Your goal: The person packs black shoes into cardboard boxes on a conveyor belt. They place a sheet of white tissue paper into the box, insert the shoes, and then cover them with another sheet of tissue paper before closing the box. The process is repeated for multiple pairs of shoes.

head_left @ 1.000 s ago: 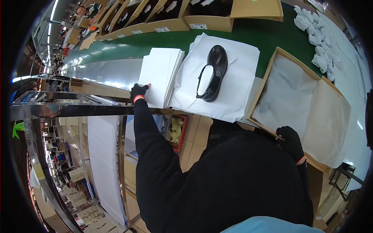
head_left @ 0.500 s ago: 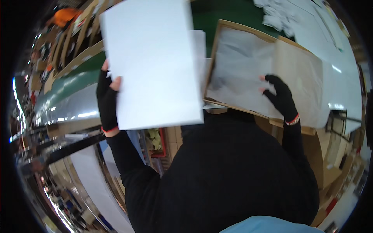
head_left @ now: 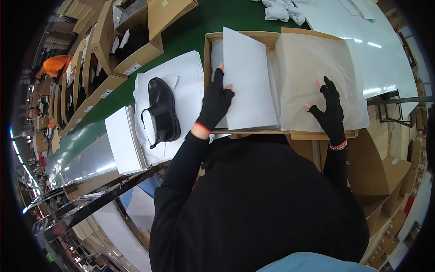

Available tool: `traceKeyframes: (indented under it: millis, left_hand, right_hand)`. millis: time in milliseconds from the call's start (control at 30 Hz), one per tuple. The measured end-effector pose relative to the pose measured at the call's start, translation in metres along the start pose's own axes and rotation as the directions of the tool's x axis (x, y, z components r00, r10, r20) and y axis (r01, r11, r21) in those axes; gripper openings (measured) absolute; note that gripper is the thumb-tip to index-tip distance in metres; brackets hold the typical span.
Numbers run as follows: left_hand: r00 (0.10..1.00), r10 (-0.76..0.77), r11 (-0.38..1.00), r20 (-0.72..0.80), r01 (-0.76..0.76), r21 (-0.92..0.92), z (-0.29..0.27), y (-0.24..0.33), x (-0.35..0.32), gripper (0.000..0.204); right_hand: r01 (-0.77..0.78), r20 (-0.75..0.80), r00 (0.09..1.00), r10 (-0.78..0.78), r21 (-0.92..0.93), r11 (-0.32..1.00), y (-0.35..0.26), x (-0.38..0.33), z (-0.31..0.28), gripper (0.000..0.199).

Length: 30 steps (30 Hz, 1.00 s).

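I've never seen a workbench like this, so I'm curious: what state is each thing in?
White sheet: held in the left hand, over the cardboard box.
Cardboard box: open.
Tissue paper: spread over the box's right part.
Right hand: empty, fingers spread.
Black shoe: unwrapped, on white paper.
Paper stack: piled left of the shoe.
Farther box: open, dark contents showing.

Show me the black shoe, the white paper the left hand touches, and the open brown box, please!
Black shoe (head_left: 163, 110): head view, on its upper.
White paper (head_left: 247, 84): head view, middle of the sheet.
Open brown box (head_left: 208, 59): head view, on its left wall.
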<state>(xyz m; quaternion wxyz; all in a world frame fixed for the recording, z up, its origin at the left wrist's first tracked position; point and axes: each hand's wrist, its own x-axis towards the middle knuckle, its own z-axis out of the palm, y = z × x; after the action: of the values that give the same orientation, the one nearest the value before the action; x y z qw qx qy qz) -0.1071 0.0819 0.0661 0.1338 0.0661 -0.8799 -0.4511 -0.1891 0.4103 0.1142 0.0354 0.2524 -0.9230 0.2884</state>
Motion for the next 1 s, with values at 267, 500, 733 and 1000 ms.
traceKeyframes:
  millis: [267,500,733,1000]
  left_hand:
    - [0.997,-0.056,0.954,0.055,0.038,0.297,-0.024,-0.013,0.008,0.075]
    - [0.804,-0.58,0.085,0.132,-0.102,0.991,-0.17,-0.048,-0.017,0.085]
    - [0.739,-0.64,0.436,0.213,0.12,0.892,-0.235,-0.064,-0.024,0.09]
    - [0.925,-0.233,0.947,0.3,0.146,0.286,-0.143,0.031,0.024,0.095]
  right_hand:
    - [0.049,0.266,0.963,0.044,-0.333,0.942,0.04,-0.002,0.02,0.106]
    - [-0.092,-0.297,0.954,0.048,-0.137,0.986,0.131,0.0,-0.019,0.08]
    - [-0.537,-0.367,0.813,0.452,-0.174,0.825,0.229,-0.009,-0.031,0.074]
    - [-0.527,-0.309,0.826,0.471,-0.13,0.84,0.273,-0.021,-0.016,0.061]
